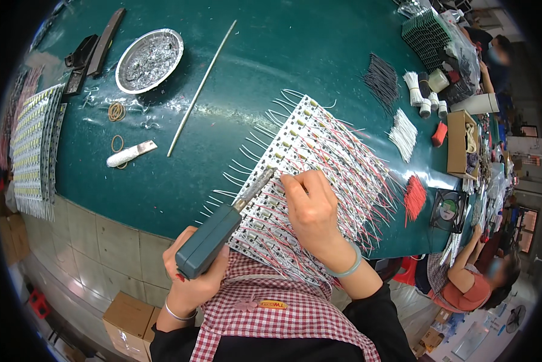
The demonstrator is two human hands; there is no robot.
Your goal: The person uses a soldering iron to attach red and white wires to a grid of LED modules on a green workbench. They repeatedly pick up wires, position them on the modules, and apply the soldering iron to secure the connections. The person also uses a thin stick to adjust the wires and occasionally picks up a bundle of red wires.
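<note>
A soldering iron [207, 238] with a dark green, boxy handle is gripped by my left hand [192, 271], whose fingers wrap round it. Its metal tip slants up and right to the face of a white circuit board panel [271, 181]. Across the panel run rows of small parts, and many thin white and red wires [343, 163] fan out from it. My right hand [313, 211] is closed in a pinch over the panel, its fingertips close beside the iron's tip. Whatever lies between those fingertips is too small to make out.
Left on the green table [241, 72] are a metal bowl [123, 84] of silvery scrap, a white-wrapped blade [123, 155], rubber bands [116, 111], a thin rod [201, 87] and stacked panels [36, 145]. Black, white and red wire bundles [414, 199] lie right. Two people sit beyond.
</note>
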